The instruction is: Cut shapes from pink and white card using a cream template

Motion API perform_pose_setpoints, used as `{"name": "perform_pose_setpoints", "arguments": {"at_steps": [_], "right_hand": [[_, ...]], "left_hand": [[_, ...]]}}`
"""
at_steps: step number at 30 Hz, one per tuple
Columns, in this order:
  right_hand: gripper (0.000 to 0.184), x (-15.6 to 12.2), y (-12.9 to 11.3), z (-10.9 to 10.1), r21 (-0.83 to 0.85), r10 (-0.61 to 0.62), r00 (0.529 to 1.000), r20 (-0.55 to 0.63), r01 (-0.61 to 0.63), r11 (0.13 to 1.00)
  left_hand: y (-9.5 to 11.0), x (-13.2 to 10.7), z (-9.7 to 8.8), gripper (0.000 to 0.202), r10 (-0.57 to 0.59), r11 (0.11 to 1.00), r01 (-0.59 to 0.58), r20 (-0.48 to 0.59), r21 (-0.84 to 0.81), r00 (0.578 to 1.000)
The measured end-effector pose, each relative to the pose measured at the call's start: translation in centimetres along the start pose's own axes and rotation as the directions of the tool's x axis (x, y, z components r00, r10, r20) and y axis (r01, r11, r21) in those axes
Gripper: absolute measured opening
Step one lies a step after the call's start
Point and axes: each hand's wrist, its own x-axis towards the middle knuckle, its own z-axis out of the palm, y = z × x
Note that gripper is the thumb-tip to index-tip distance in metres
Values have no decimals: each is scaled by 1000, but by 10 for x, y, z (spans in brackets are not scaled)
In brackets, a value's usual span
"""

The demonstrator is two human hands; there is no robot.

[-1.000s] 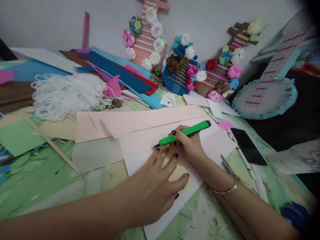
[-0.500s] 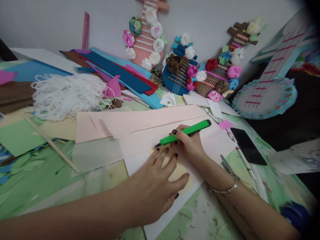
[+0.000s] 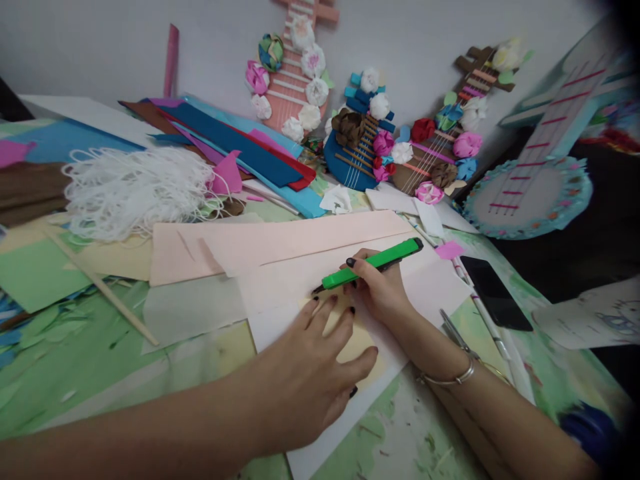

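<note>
My right hand [image 3: 383, 283] grips a green utility knife [image 3: 375, 262], its dark tip pointing down and left at the sheets. Fingers spread, my left hand [image 3: 313, 367] presses on a pale yellow piece of paper [image 3: 373, 373], which it partly covers. Under that lies a white sheet [image 3: 320, 460], with pale pink paper [image 3: 275, 287] just beyond the knife tip. The tip is close to my left fingertips; whether it touches the paper I cannot tell.
Scissors [image 3: 457, 337] lie by my right wrist, near a black phone [image 3: 495, 293]. White string [image 3: 140, 190] is heaped at left, beside a wooden stick [image 3: 103, 287]. Several paper instruments, including a blue one [image 3: 353, 160], lean on the wall. A cup [image 3: 595, 313] stands at right.
The knife tip has shifted very slightly to the right and up with my right hand. My left hand stays in place.
</note>
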Motion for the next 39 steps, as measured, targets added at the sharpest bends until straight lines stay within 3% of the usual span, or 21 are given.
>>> {"name": "perform_pose_setpoints", "arguments": {"at_steps": [39], "right_hand": [[27, 5, -5, -6, 28, -51, 998, -38, 52, 998]], "left_hand": [[0, -1, 0, 46, -11, 999, 13, 37, -33, 999]]}}
